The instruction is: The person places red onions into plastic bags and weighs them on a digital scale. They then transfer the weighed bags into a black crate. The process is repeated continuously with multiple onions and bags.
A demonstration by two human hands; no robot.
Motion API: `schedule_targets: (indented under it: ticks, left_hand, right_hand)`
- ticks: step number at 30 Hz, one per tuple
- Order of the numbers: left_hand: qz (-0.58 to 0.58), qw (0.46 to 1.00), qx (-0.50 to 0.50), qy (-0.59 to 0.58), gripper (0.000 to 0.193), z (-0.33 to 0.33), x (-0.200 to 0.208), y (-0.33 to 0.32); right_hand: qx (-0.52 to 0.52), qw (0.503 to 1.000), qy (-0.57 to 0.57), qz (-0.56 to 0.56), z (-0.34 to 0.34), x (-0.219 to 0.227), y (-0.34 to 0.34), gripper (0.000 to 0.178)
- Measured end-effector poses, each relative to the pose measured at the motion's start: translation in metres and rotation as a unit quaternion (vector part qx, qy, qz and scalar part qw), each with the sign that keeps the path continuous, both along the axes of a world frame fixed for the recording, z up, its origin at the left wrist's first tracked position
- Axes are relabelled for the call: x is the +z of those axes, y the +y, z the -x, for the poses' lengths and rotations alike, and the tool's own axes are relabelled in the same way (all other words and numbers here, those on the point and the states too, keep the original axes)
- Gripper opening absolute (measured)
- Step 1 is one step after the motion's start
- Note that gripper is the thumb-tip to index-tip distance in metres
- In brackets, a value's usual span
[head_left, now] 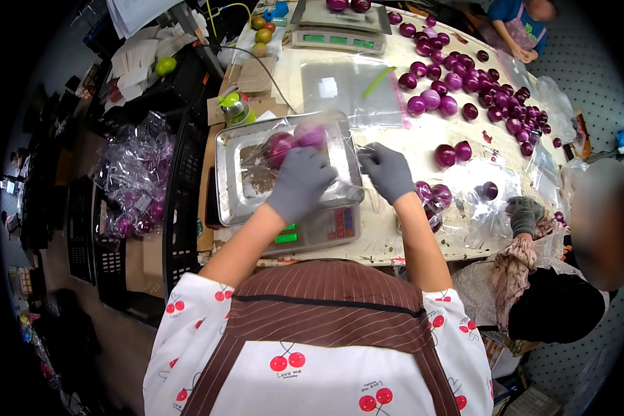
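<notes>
My left hand (301,182), in a grey glove, reaches over the steel tray (221,187) at the centre of the frame. Its fingers bend downward, their tips hidden behind the back of my hand, so I can't tell how tightly they close or on what. Just beyond them, two red onions (281,150) sit at the upper part of the tray, one blurred, with clear plastic film (349,191) spreading to the tray's right edge.

My right hand (388,171) is just beside that edge, fingers curled in and nearly together. They may be pinching the film, but I cannot be sure; a hand on each side would suit keeping slack plastic spread.

The tray rests on a digital scale (319,239), and its raised walls probably stop round onions rolling off. I judge the flat clear bags (326,87) at upper centre lie there to be within reach. Loose onions (448,106) spread across the upper right, presumably for easy picking. Bagged onions (433,197) lie near my right forearm, and the black crate (180,201) at left holds more, perhaps so the tabletop stays uncrowded.
</notes>
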State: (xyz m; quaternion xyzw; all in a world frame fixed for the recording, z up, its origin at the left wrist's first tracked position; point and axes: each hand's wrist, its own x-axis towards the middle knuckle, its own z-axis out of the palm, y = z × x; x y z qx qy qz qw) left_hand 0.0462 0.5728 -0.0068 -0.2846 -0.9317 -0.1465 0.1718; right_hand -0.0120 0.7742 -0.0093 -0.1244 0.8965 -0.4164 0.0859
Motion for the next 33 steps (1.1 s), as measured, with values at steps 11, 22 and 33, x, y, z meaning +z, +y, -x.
schedule_targets:
  ticks: [11,22,33]
  left_hand:
    - [-0.215,0.976,0.012,-0.021,0.028,-0.082,-0.012,-0.022]
    - [-0.198,0.978,-0.029,-0.06,0.026,-0.087,-0.02,-0.009]
    - [-0.294,0.954,0.053,-0.012,0.022,-0.065,-0.015,-0.003]
  right_hand:
    - [0.103,0.963,0.242,0.056,-0.065,0.04,0.027,0.011]
    - [0.169,0.978,0.121,0.012,0.011,-0.015,-0.074,0.039]
    - [0.046,0.962,0.262,-0.065,0.037,-0.027,-0.07,0.033]
